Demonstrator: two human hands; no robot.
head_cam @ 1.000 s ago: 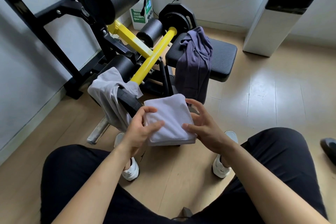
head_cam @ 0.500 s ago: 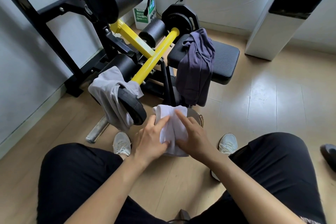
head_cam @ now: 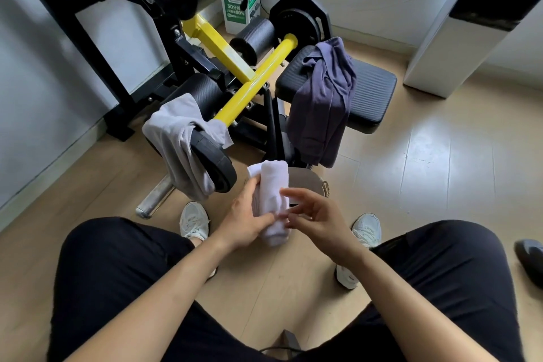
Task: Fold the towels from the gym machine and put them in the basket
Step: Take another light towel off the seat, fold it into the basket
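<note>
A white towel (head_cam: 273,194), folded into a narrow bundle, is gripped by my left hand (head_cam: 246,219) just above the floor between my feet. My right hand (head_cam: 316,214) hovers beside it with fingers spread, touching the bundle only at the fingertips. Behind the bundle shows the rim of a basket (head_cam: 316,181), mostly hidden. A light grey towel (head_cam: 176,141) hangs over a weight plate on the gym machine (head_cam: 235,82). A dark purple-grey towel (head_cam: 321,103) is draped over the black seat pad (head_cam: 370,91).
The machine's black frame and yellow bars fill the space ahead and to the left. A white appliance (head_cam: 458,38) stands at the right wall. My white shoes (head_cam: 192,219) rest on the wooden floor. A dark shoe (head_cam: 530,258) lies at the right edge.
The white towel went from a flat folded square to a narrow bundle and came down lower. My right hand has let go and opened; my left hand keeps hold.
</note>
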